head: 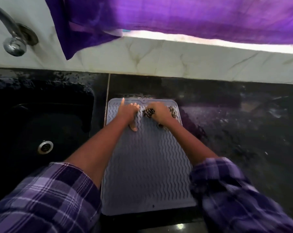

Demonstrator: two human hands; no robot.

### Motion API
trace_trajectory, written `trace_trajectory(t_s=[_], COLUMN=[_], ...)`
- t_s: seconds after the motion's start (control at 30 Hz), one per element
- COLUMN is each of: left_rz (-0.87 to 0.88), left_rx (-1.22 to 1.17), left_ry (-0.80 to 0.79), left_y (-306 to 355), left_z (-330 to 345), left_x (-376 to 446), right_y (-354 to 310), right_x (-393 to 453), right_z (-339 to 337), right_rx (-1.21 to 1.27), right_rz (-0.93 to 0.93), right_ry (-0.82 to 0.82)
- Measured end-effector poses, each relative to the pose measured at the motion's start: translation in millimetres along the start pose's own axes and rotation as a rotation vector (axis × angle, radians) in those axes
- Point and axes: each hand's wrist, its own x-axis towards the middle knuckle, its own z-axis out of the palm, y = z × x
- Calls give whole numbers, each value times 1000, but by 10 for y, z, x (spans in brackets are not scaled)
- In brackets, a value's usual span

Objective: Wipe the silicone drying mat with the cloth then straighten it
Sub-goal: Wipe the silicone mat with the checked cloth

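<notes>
With my left hand (128, 113) spread on the mat (147, 165), my right hand (160, 112) gripped the cloth (148, 113), wiping barely begun, straightening undone.

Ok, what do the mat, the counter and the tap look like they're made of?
Mat: grey, matte, with raised wavy ribs and rounded corners, probably silicone or rubber. Counter: black, glossy and speckled, likely polished stone such as granite. Tap: bright and mirror-like, probably chromed or polished metal.
</notes>
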Motion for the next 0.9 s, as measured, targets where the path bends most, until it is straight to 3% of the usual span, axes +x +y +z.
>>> trace_trajectory(t_s=[0.13,0.23,0.27,0.4,0.5,0.6,0.7,0.8,0.9], left_rz=[12,24,26,15,4,3,-2,-6,-9], left_rx=[31,22,18,4,26,36,64,101,72], left_ry=[26,26,25,21,15,25,41,42,53], left_y=[-9,-39,-45,-33,-25,-32,-4,31,24], left_z=[-26,-7,6,34,27,26,6,-3,4], left_x=[-50,-71,-62,10,28,18,24,15,20], right_y=[6,-82,-123,-280,-316,-222,-238,-375,-460], right_x=[-562,-504,-398,75,75,-345,-816,-679,-296], right_z=[7,-166,-234,-253,-37,36,55,-63,-128], right_rx=[89,47,33,5,-119,-60,-29,-152,-126], right_rz=[-78,-79,-84,-9,26,-41,-98,-140,-46], right_ry=[-266,-490,-474,-76,-8,-74,-319,-470,-267])
